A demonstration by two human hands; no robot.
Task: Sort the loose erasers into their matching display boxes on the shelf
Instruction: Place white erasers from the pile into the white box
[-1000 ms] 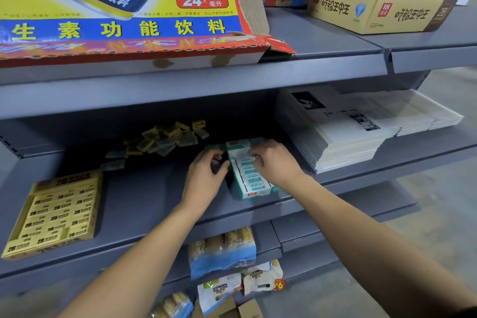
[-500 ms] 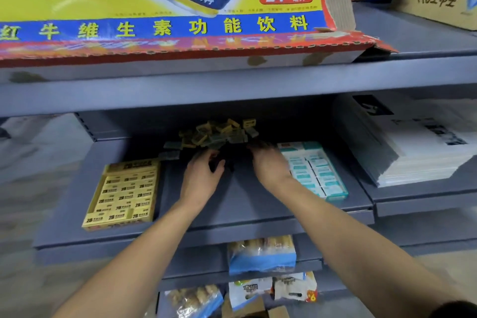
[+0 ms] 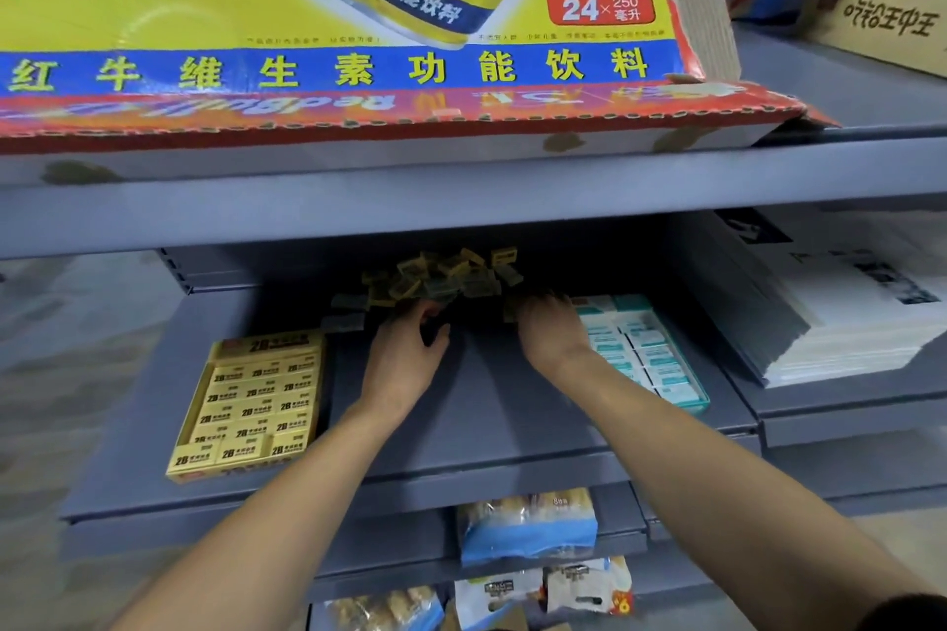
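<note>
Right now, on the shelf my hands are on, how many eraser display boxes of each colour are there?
Yellow display box: 1
Teal-and-white display box: 1
Total: 2
The loose erasers piled at the back are too dim and jumbled to count.

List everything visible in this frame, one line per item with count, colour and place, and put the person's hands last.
loose erasers: a pile, count unclear, yellow and grey, back of the middle shelf
yellow display box: one, yellow, full of 2B erasers, left on the middle shelf
teal display box: one, teal and white, full of erasers, right on the middle shelf
drink carton: one, yellow, blue and red, upper shelf
tan carton: one, upper shelf, right
paper stack: one, white, neighbouring shelf, right
snack bags: several, blue and white, lower shelves
left hand: at the pile's near edge, fingers curled, grasp unclear
right hand: at the pile's right edge, fingertips hidden
</note>
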